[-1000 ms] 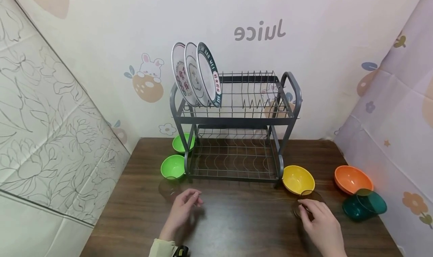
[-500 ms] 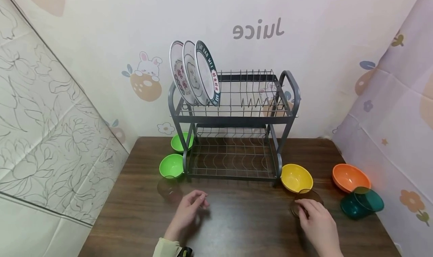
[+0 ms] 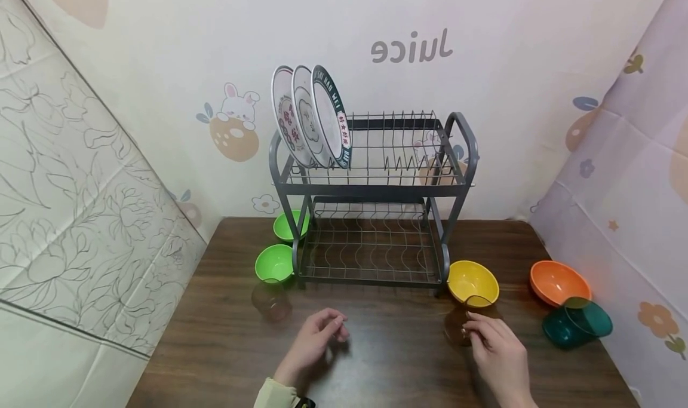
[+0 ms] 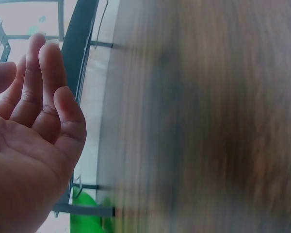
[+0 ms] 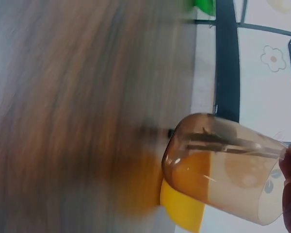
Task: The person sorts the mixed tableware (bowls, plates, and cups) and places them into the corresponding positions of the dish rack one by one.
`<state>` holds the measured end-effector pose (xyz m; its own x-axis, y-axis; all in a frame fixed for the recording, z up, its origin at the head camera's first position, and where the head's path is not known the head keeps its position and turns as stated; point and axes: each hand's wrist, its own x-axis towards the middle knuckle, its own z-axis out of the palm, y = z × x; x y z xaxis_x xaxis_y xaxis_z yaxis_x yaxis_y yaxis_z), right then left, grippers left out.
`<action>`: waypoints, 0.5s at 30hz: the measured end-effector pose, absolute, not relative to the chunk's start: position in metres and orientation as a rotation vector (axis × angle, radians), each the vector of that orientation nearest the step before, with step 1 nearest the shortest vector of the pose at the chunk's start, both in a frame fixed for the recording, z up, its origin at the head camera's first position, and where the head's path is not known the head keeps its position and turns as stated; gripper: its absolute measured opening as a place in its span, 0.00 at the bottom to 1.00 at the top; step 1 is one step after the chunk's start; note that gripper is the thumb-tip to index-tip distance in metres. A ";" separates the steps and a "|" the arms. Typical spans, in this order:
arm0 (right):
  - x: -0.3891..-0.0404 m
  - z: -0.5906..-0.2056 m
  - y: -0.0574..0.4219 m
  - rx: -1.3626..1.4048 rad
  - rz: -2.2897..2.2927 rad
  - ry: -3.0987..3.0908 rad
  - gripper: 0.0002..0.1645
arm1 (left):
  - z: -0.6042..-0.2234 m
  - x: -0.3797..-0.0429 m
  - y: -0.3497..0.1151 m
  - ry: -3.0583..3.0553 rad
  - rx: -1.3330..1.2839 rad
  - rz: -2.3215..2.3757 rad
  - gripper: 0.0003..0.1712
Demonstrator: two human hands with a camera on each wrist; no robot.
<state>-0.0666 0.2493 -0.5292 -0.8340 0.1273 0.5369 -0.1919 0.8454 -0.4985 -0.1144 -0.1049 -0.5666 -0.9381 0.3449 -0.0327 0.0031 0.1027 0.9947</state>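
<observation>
My right hand (image 3: 500, 348) pinches the rim of a transparent brown cup (image 5: 223, 170) between fingers and thumb. In the head view this brown cup (image 3: 455, 329) appears just in front of the yellow bowl (image 3: 473, 284), overlapping its near edge. My left hand (image 3: 321, 333) hovers over the table with loosely bent fingers and holds nothing. In the left wrist view the palm of the left hand (image 4: 39, 126) shows bare. A second transparent brown cup (image 3: 272, 303) stands to the left of that hand, before the nearer green bowl (image 3: 275, 263).
A black two-tier dish rack (image 3: 371, 190) stands at the back, with three upright plates (image 3: 330, 118) on its upper left. Another green bowl (image 3: 290, 226) sits behind its left leg. An orange bowl (image 3: 560, 284) and a teal cup (image 3: 576, 324) lie at the right of the wooden table (image 3: 215, 348).
My right hand has moved slightly left, carrying the brown cup with it. My left hand has shifted right and a little toward me, away from the other brown cup.
</observation>
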 end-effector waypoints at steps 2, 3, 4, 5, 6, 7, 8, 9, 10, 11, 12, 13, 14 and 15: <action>-0.067 -0.528 0.246 0.032 0.802 -2.418 0.19 | -0.567 -0.113 -0.100 2.103 0.361 1.917 0.15; -0.068 -0.528 0.244 0.024 0.835 -2.401 0.19 | -0.567 -0.112 -0.098 2.093 0.371 1.919 0.15; -0.068 -0.527 0.242 0.016 0.866 -2.384 0.19 | -0.566 -0.111 -0.096 2.080 0.373 1.923 0.15; -0.069 -0.527 0.240 0.012 0.895 -2.365 0.20 | -0.566 -0.110 -0.093 2.070 0.372 1.929 0.15; -0.070 -0.527 0.237 0.013 0.925 -2.346 0.20 | -0.565 -0.109 -0.091 2.065 0.371 1.929 0.15; -0.070 -0.527 0.234 0.018 0.952 -2.327 0.20 | -0.565 -0.109 -0.088 2.063 0.369 1.927 0.15; -0.071 -0.527 0.232 0.031 0.977 -2.305 0.20 | -0.565 -0.108 -0.086 2.058 0.372 1.925 0.15; -0.072 -0.527 0.229 0.043 0.999 -2.285 0.19 | -0.565 -0.108 -0.083 2.060 0.380 1.916 0.16; -0.073 -0.527 0.226 0.064 1.020 -2.261 0.19 | -0.565 -0.108 -0.080 2.059 0.380 1.910 0.16; -0.074 -0.526 0.222 0.085 1.040 -2.243 0.19 | -0.564 -0.107 -0.077 2.059 0.389 1.901 0.16; -0.075 -0.526 0.219 0.106 1.059 -2.228 0.19 | -0.564 -0.107 -0.074 2.060 0.399 1.891 0.16; -0.076 -0.526 0.215 0.126 1.069 -2.215 0.19 | -0.563 -0.106 -0.071 2.060 0.409 1.884 0.16; -0.076 -0.526 0.211 0.143 1.084 -2.203 0.18 | -0.563 -0.106 -0.068 2.060 0.417 1.876 0.15; -0.077 -0.526 0.208 0.155 1.103 -2.197 0.18 | -0.562 -0.105 -0.066 2.074 0.428 1.861 0.15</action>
<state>-0.0768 0.2077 -0.5260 -0.7712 0.1816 0.6101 -0.3807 0.6364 -0.6708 -0.1049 -0.0661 -0.5620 -0.9034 0.4271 -0.0377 0.0086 0.1059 0.9943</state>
